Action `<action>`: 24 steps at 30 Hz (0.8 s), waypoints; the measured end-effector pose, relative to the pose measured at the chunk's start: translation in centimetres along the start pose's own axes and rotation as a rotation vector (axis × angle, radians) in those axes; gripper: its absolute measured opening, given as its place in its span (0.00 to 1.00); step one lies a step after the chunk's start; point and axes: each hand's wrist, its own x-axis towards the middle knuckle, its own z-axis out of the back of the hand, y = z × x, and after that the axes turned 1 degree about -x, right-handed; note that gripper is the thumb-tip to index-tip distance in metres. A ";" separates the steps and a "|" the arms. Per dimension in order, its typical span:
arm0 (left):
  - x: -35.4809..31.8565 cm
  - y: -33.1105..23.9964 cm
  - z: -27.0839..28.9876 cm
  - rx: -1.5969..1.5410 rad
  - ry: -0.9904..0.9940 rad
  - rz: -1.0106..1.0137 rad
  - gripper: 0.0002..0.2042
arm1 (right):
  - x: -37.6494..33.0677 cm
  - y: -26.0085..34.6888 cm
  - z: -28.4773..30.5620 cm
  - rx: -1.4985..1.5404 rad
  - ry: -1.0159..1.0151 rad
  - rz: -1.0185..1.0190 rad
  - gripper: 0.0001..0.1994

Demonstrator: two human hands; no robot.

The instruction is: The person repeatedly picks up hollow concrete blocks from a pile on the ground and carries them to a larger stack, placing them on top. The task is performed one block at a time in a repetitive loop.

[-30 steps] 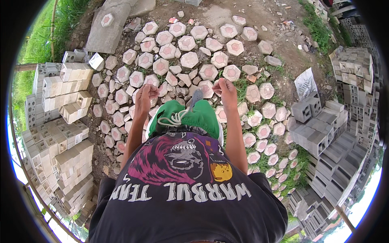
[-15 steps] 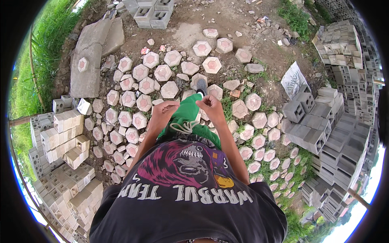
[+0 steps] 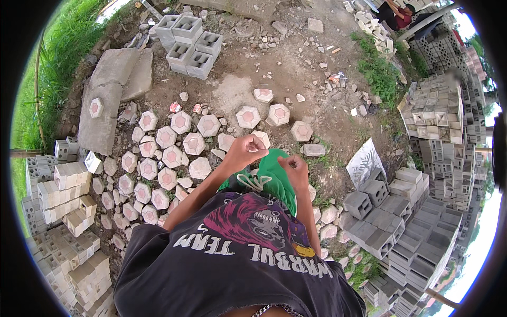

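Observation:
Both hands are raised in front of my body, above my green shorts (image 3: 274,171). My left hand (image 3: 247,151) has its fingers curled in toward the thumb, and nothing shows in it. A little to its right, my right hand (image 3: 293,168) is also curled with no object visible in the fingers. Neither hand touches the ground or the stones. Beyond them lie hexagonal paving stones with pinkish centres, among them a paver (image 3: 248,117) just past my left hand and another paver (image 3: 301,131) past my right. My feet are hidden.
Hollow grey blocks (image 3: 189,50) stand stacked ahead. More blocks are piled at left (image 3: 71,182) and right (image 3: 380,222). A concrete slab (image 3: 100,127) with one paver lies far left; a white printed sack (image 3: 366,161) leans by the right pile. A person (image 3: 402,18) sits far right.
I have moved forward, so the block stack and pavers ahead appear lower and nearer. Both hands have shifted right and down in view, and their fingers are more curled. A seated person has come into view.

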 end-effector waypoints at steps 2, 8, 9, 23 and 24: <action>2.0 0.9 0.7 -0.017 -0.068 0.052 0.09 | 3.4 0.8 -0.3 0.034 0.060 -0.015 0.19; 10.0 1.0 1.8 -0.060 -0.204 0.194 0.11 | 15.4 3.2 -1.6 -0.001 0.270 -0.011 0.24; 11.5 0.5 2.3 -0.017 -0.226 0.187 0.11 | 17.3 4.2 -1.8 -0.025 0.306 -0.021 0.25; 21.3 -2.7 12.3 -0.163 -0.890 0.124 0.24 | 38.0 14.9 -8.5 0.168 0.752 0.017 0.10; 21.5 -2.4 13.6 -0.168 -0.857 0.163 0.25 | 39.2 15.4 -9.2 0.090 0.750 0.031 0.10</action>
